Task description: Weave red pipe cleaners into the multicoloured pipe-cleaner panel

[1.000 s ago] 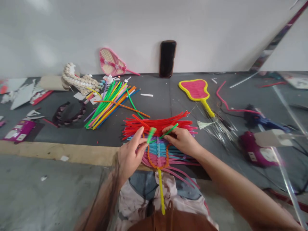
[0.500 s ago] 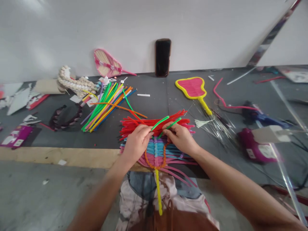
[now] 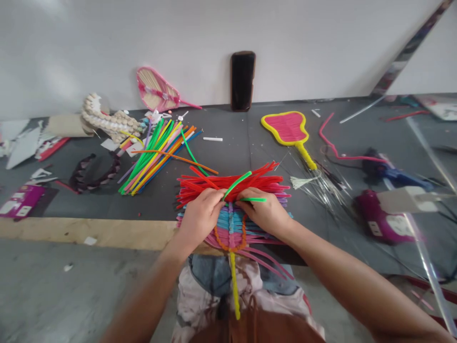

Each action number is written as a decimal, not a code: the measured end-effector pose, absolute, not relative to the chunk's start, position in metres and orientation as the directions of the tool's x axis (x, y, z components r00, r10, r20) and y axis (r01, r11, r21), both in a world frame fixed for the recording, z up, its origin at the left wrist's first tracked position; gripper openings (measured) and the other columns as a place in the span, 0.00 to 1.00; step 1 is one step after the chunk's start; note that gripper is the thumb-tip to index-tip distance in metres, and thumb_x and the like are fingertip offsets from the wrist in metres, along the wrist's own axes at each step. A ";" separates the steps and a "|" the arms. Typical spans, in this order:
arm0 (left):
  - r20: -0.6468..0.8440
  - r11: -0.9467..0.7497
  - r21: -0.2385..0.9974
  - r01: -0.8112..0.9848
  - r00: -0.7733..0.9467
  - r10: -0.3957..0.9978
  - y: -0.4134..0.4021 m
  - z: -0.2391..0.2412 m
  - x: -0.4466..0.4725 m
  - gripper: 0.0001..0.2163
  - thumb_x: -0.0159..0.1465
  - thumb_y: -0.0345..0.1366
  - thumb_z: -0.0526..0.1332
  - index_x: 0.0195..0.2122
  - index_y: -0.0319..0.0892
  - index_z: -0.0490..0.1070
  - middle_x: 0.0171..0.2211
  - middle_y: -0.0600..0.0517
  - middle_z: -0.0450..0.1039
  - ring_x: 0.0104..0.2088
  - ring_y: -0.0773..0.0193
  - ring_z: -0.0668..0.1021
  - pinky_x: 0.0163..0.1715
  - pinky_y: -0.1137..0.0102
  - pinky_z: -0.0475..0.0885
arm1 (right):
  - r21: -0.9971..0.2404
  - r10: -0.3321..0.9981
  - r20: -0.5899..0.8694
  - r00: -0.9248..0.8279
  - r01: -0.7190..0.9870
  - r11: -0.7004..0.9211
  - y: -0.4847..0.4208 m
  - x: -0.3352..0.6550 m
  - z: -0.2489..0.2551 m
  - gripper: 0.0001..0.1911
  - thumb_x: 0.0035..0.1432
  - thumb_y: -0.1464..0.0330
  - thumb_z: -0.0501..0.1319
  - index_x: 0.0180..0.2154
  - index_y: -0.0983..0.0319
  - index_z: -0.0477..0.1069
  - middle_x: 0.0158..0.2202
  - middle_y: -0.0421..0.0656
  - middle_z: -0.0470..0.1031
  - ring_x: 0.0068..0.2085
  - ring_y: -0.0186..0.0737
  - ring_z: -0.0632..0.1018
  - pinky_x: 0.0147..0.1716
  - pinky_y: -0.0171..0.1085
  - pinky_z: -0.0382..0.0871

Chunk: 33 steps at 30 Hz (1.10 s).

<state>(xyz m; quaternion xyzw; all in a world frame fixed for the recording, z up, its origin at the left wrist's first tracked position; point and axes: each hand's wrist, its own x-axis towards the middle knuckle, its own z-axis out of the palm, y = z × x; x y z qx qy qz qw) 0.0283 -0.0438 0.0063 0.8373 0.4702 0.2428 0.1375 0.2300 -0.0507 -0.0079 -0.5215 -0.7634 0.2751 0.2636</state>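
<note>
A half-woven fan of pipe cleaners [image 3: 232, 228] lies at the near edge of the dark mat, with pink, blue and red strands and a yellow handle [image 3: 233, 290] running toward me. My left hand [image 3: 200, 216] and my right hand [image 3: 266, 212] rest on its upper part, both closed. Each pinches an end of one green pipe cleaner [image 3: 237, 183], which is bent across the fan's centre line. The left end sticks up and to the right; the right end lies nearly level over my right fingers.
A bundle of loose coloured pipe cleaners [image 3: 157, 155] lies to the upper left. A finished pink and yellow fan [image 3: 287, 128] lies to the upper right, and a purple glue gun [image 3: 378, 221] at right. A phone [image 3: 243, 81] leans on the wall. Paper scraps litter the left.
My hands have come closer together over the fan. The green pipe cleaner has been bent down across the weave, its right end dropping from slanted to nearly level.
</note>
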 end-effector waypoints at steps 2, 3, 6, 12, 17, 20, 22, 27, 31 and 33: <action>0.257 -0.509 0.447 0.735 0.440 0.861 -0.043 0.006 0.030 0.10 0.67 0.30 0.58 0.48 0.43 0.73 0.43 0.50 0.78 0.43 0.62 0.80 0.43 0.71 0.74 | -0.669 0.959 0.069 -0.276 0.700 0.249 -0.050 0.228 -0.006 0.05 0.64 0.70 0.58 0.38 0.60 0.72 0.38 0.45 0.80 0.39 0.41 0.80 0.39 0.36 0.69; 0.246 -0.498 0.442 0.746 0.433 0.867 -0.043 0.006 0.031 0.10 0.67 0.30 0.58 0.47 0.44 0.73 0.42 0.50 0.78 0.43 0.62 0.80 0.42 0.72 0.74 | -0.648 0.964 0.045 -0.262 0.727 0.227 -0.049 0.227 -0.005 0.05 0.65 0.70 0.57 0.39 0.60 0.72 0.39 0.45 0.80 0.38 0.42 0.80 0.38 0.36 0.68; 0.226 -0.448 0.433 0.782 0.387 0.894 -0.043 0.005 0.039 0.11 0.66 0.29 0.59 0.48 0.45 0.73 0.42 0.51 0.79 0.42 0.62 0.81 0.41 0.72 0.75 | -0.566 0.969 -0.005 -0.247 0.799 0.201 -0.048 0.224 -0.002 0.07 0.66 0.68 0.55 0.41 0.61 0.71 0.38 0.46 0.81 0.36 0.43 0.81 0.33 0.36 0.66; 0.182 -0.409 0.416 0.812 0.367 0.912 -0.040 0.005 0.051 0.16 0.65 0.29 0.60 0.54 0.45 0.71 0.46 0.50 0.80 0.43 0.61 0.82 0.41 0.71 0.76 | -0.483 0.967 0.003 -0.256 0.846 0.225 -0.049 0.221 -0.003 0.08 0.67 0.66 0.53 0.39 0.61 0.70 0.36 0.45 0.80 0.34 0.41 0.80 0.30 0.34 0.62; 0.191 -0.418 0.450 0.789 0.372 0.908 -0.039 0.007 0.049 0.15 0.64 0.27 0.60 0.52 0.46 0.72 0.46 0.52 0.80 0.44 0.61 0.82 0.43 0.72 0.76 | -0.492 0.968 -0.001 -0.252 0.843 0.219 -0.049 0.221 -0.004 0.08 0.67 0.66 0.53 0.39 0.61 0.70 0.36 0.44 0.80 0.34 0.41 0.80 0.30 0.34 0.62; 0.216 -0.460 0.455 0.763 0.407 0.888 -0.041 0.008 0.045 0.15 0.64 0.26 0.60 0.51 0.46 0.72 0.47 0.52 0.80 0.45 0.62 0.81 0.45 0.71 0.76 | -0.529 0.965 0.026 -0.262 0.815 0.235 -0.050 0.222 -0.004 0.08 0.67 0.67 0.54 0.40 0.60 0.70 0.37 0.44 0.80 0.35 0.40 0.80 0.32 0.33 0.64; 0.228 -0.491 0.421 0.763 0.434 0.871 -0.043 0.009 0.043 0.15 0.63 0.26 0.60 0.50 0.45 0.73 0.44 0.51 0.80 0.43 0.60 0.81 0.45 0.68 0.76 | -0.564 0.960 0.048 -0.275 0.786 0.253 -0.051 0.223 -0.004 0.07 0.66 0.67 0.55 0.40 0.60 0.71 0.37 0.43 0.80 0.35 0.39 0.80 0.33 0.33 0.65; 0.193 -0.485 0.343 0.805 0.445 0.875 -0.049 0.011 0.037 0.13 0.62 0.27 0.62 0.48 0.44 0.72 0.40 0.50 0.79 0.41 0.57 0.79 0.43 0.64 0.73 | -0.633 0.943 0.074 -0.323 0.716 0.295 -0.051 0.228 -0.004 0.04 0.62 0.68 0.60 0.36 0.61 0.73 0.35 0.43 0.79 0.35 0.38 0.78 0.34 0.33 0.65; 0.126 -0.430 0.389 0.815 0.415 0.901 -0.052 0.009 0.033 0.07 0.63 0.28 0.62 0.42 0.44 0.73 0.36 0.52 0.78 0.37 0.59 0.78 0.39 0.65 0.71 | -0.709 0.926 0.103 -0.363 0.626 0.324 -0.050 0.232 -0.003 0.05 0.60 0.72 0.58 0.33 0.61 0.72 0.33 0.42 0.77 0.34 0.36 0.77 0.34 0.32 0.65; 0.139 -0.447 0.413 0.794 0.430 0.892 -0.053 0.008 0.032 0.04 0.64 0.30 0.62 0.39 0.44 0.73 0.36 0.52 0.78 0.38 0.59 0.78 0.39 0.65 0.70 | -0.719 0.926 0.125 -0.358 0.610 0.333 -0.050 0.233 -0.003 0.05 0.59 0.73 0.57 0.32 0.61 0.71 0.31 0.41 0.76 0.33 0.36 0.76 0.33 0.32 0.65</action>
